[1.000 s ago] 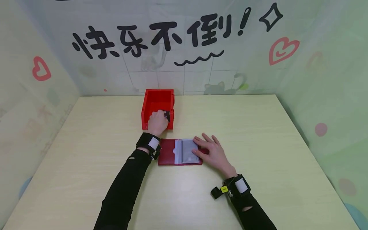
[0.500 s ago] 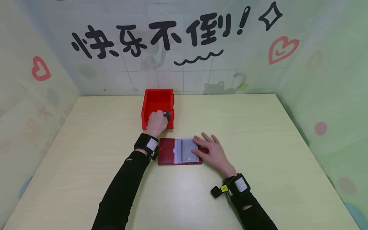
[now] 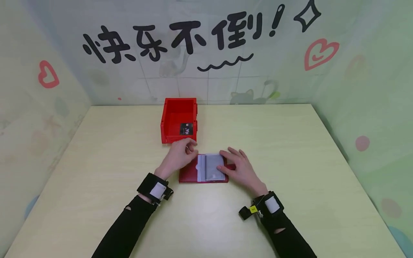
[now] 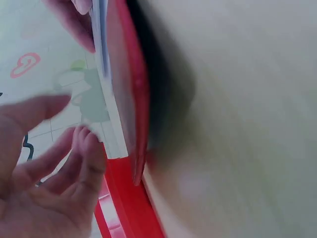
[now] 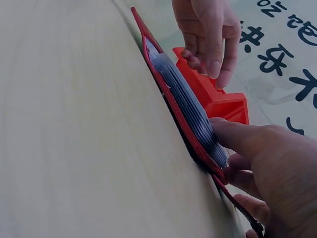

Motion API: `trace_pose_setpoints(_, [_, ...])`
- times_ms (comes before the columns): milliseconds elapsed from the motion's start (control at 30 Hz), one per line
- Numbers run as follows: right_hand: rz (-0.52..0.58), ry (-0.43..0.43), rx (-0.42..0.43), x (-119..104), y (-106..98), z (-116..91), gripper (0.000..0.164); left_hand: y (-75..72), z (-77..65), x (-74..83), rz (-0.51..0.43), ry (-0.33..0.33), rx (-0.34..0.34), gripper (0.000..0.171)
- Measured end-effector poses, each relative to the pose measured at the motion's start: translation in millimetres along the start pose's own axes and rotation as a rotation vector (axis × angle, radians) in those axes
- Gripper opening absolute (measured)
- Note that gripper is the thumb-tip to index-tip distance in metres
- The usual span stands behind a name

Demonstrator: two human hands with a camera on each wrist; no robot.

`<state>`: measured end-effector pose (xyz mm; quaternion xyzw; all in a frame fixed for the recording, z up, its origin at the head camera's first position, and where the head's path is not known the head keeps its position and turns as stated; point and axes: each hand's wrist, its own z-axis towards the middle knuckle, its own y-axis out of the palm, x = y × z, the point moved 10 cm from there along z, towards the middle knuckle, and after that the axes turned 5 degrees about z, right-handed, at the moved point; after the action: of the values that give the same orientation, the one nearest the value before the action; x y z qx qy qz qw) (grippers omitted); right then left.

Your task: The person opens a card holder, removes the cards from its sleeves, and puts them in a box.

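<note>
Card holder (image 3: 202,170), its red cover spread wide, lies on the desk (image 3: 290,150) at the near side of the working area, with its bare flap to the left and a stack of clear sleeves (image 3: 214,167) to the right. At its right end the right hand (image 3: 240,166) pinches the edge of the stack with thumb and forefinger, the other fingers reaching past the edge. Over the far left part of the flap hangs the left hand (image 3: 178,156), holding nothing; the left wrist view shows thumb and fingertips apart, fingers loosely bent. The step in hand looks like steadying the card holder while the free left hand works between it and the bin. As I judge it, the next move calls for the left thumb and fingers to close neatly on one thin edge, with the right hold firm enough that nothing slides. Just beyond the left hand stands the red bin (image 3: 163,123); in its near right corner lies a black card (image 3: 186,129) marked "VIP". Farthest off, behind the desk, is the printed wall (image 3: 129,84).
</note>
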<state>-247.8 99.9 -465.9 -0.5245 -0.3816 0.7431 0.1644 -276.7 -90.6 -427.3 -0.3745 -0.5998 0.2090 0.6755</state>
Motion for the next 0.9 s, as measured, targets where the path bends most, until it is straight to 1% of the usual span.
trace_pose_setpoints(67, [-0.022,-0.005,-0.023,-2,-2,3,0.059,14.8,-5.0,0.5,0.0,0.017,-0.121,0.048])
trace_pose_setpoints(133, [-0.047,-0.014,-0.042,-4,-3,7,0.059,26.8,-8.5,1.2,0.007,0.037,-0.211,0.06])
trace_pose_setpoints(167, [-0.059,-0.019,-0.049,-5,-4,8,0.058,30.9,-9.6,1.8,0.016,0.054,-0.238,0.064])
trace_pose_setpoints(233, [-0.074,-0.023,-0.057,-7,-5,12,0.057,36.5,-12.0,2.3,0.031,0.072,-0.268,0.07])
trace_pose_setpoints(300, [-0.091,-0.019,-0.069,-9,-5,15,0.057,40.1,-14.0,1.8,0.031,0.076,-0.277,0.074])
trace_pose_setpoints(433, [-0.123,-0.016,-0.102,-12,-3,22,0.053,42.9,-17.2,-0.7,0.024,0.059,-0.276,0.08])
trace_pose_setpoints(567, [-0.138,-0.025,-0.116,-15,-3,30,0.044,43.7,-18.2,-1.7,0.02,0.052,-0.273,0.082])
trace_pose_setpoints(667, [-0.123,-0.023,-0.117,-16,-4,35,0.038,44.1,-17.3,-1.8,0.02,0.045,-0.275,0.082])
trace_pose_setpoints(767, [-0.084,-0.005,-0.121,-14,-5,39,0.033,45.1,-16.1,-3.2,0.019,0.032,-0.281,0.081])
trace_pose_setpoints(900, [-0.042,0.025,-0.129,-13,-5,44,0.031,46.5,-15.1,-5.6,0.013,0.02,-0.289,0.081])
